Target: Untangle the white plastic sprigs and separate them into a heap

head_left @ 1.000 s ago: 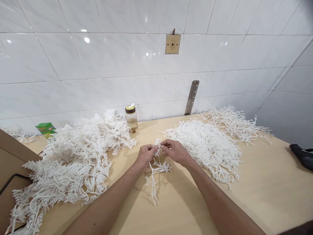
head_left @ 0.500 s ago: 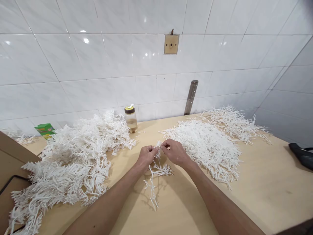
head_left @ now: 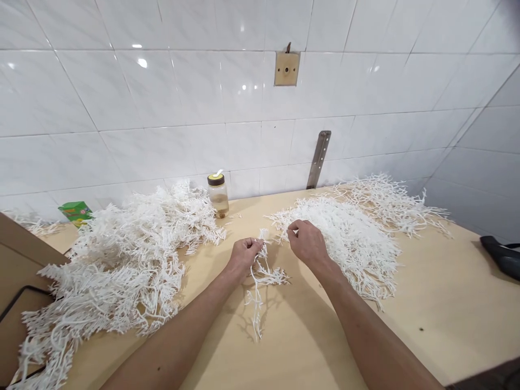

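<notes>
My left hand (head_left: pixel 244 254) pinches a white branched sprig (head_left: pixel 271 278) by its upper end, between thumb and fingers. The sprig's thin forked strands hang below the hand, over the table. Apart from it, to the right, my right hand (head_left: pixel 307 242) has its fingers curled closed at the left edge of a flat pile of white branched strands (head_left: pixel 353 238). Whether anything small is in those fingers cannot be seen. On the left lies a larger, fluffier heap of white branched sprigs (head_left: pixel 130 260).
A jar with a yellow and black lid (head_left: pixel 219 196) stands behind the left heap, near a green box (head_left: pixel 76 213). A perforated metal strip (head_left: pixel 319 160) leans on the tiled wall. More loose strands (head_left: pixel 390 203) lie at the back right, and a black object (head_left: pixel 501 259) at the right edge.
My right hand has moved away from my left hand, rightward to the edge of the flat pile. My left hand still grips the sprig in nearly the same place.
</notes>
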Demonstrator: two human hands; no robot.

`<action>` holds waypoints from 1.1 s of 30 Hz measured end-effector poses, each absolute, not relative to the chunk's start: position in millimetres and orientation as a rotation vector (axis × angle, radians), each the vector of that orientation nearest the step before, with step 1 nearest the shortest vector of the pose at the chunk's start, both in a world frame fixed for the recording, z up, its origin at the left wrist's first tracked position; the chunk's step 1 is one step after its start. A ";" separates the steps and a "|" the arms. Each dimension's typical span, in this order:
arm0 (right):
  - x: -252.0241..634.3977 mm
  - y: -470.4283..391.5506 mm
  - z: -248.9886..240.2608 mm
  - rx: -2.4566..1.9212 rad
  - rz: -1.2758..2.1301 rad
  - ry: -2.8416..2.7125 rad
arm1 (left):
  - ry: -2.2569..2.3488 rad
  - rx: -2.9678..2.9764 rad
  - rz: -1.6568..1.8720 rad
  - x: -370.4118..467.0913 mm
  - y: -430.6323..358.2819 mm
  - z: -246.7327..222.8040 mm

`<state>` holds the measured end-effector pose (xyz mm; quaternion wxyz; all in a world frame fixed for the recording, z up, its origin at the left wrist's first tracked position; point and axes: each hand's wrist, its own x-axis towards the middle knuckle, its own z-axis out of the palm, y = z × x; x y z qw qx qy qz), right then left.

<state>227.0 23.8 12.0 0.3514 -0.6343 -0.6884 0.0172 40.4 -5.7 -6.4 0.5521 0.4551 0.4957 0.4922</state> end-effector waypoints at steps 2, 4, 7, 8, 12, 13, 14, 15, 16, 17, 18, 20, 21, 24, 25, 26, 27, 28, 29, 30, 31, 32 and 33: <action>218.9 19.6 15.9 -1.521 0.181 -1.840 | 1.191 1.073 1.190 40.5 -3.9 -8.0; 209.0 14.1 19.3 -1.372 0.317 -1.895 | 1.213 1.080 1.214 41.1 -2.8 -8.8; 196.9 6.8 21.5 -1.258 0.410 -1.954 | 1.229 1.114 1.247 42.1 -2.6 -9.0; 194.5 5.3 21.5 -1.259 0.424 -1.969 | 1.231 1.123 1.254 42.3 -2.8 -8.8; 191.9 3.0 21.2 -1.329 0.498 -1.999 | 1.239 1.115 1.240 42.4 -3.3 -9.0; 192.3 3.2 21.2 -1.339 0.520 -1.995 | 1.239 1.110 1.232 42.3 -3.3 -9.2; 192.8 3.5 21.2 -1.344 0.539 -1.987 | 1.236 1.107 1.225 42.1 -3.2 -9.5; 193.5 3.9 21.2 -1.343 0.555 -1.979 | 1.232 1.107 1.220 42.0 -3.1 -9.9; 194.3 4.5 21.0 -1.337 0.564 -1.971 | 1.230 1.112 1.219 41.8 -3.0 -10.1; 195.2 5.2 20.7 -1.331 0.567 -1.963 | 1.230 1.123 1.221 41.6 -2.9 -10.3; 196.2 5.9 20.3 -1.326 0.569 -1.959 | 1.234 1.140 1.228 41.4 -2.8 -10.3; 197.7 7.1 19.3 -1.327 0.571 -1.960 | 1.253 1.200 1.244 40.8 -2.8 -9.8; 198.0 7.4 18.9 -1.334 0.571 -1.963 | 1.270 1.239 1.255 40.5 -2.8 -9.4; 195.7 7.0 17.3 -1.377 0.555 -1.979 | 1.339 1.355 1.278 40.0 -2.3 -8.3; 193.9 6.7 16.4 -1.394 0.525 -1.991 | 1.363 1.386 1.278 39.9 -2.0 -8.4; 192.0 6.6 15.3 -1.413 0.473 -2.008 | 1.385 1.410 1.272 40.0 -1.7 -8.9; 190.5 6.9 13.9 -1.436 0.398 -2.025 | 1.398 1.426 1.256 40.0 -1.4 -9.8; 189.7 7.7 12.4 -1.465 0.309 -2.032 | 1.402 1.433 1.235 40.1 -1.2 -10.8; 190.0 9.0 10.9 -1.501 0.217 -2.022 | 1.396 1.434 1.215 40.1 -1.3 -11.9; 191.8 10.9 9.5 -1.544 0.134 -1.992 | 1.382 1.428 1.199 40.1 -1.5 -12.8; 194.9 13.2 8.4 -1.588 0.071 -1.943 | 1.360 1.414 1.187 40.0 -2.1 -13.3; 199.2 15.6 7.8 -1.626 0.029 -1.886 | 1.331 1.391 1.179 39.9 -2.8 -13.3; 204.2 18.0 7.5 -1.650 0.007 -1.833 | 1.298 1.356 1.175 39.8 -3.7 -12.7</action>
